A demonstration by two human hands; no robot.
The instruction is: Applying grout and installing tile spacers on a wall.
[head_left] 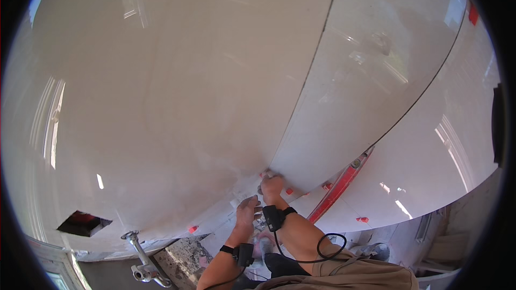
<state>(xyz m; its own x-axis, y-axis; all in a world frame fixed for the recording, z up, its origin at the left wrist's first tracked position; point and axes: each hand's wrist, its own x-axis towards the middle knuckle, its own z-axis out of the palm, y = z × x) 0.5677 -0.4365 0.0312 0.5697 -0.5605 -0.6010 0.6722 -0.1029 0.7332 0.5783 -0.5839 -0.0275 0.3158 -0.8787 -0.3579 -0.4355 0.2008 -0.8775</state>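
Note:
Large glossy pale tiles (193, 102) cover the wall in front of me, with a dark joint running down between two of them. At the lower end of that joint my right hand (271, 185) is closed against the tile edge. A bit of red shows by its fingertips, but what the fingers hold is hidden. Just below and to the left, my left hand (248, 210) is raised with its fingers apart and slightly bent, nothing visible in it. Right of my right hand, a small red tile wedge (289, 191) sits at the tile's lower edge.
A red spirit level (338, 188) leans against the wall at right. More red wedges (363, 219) sit along the tile edges. At lower left, a chrome mixer tap (142, 272) sticks out below a square cut-out (83, 224). A black cable (309, 261) loops over my right forearm.

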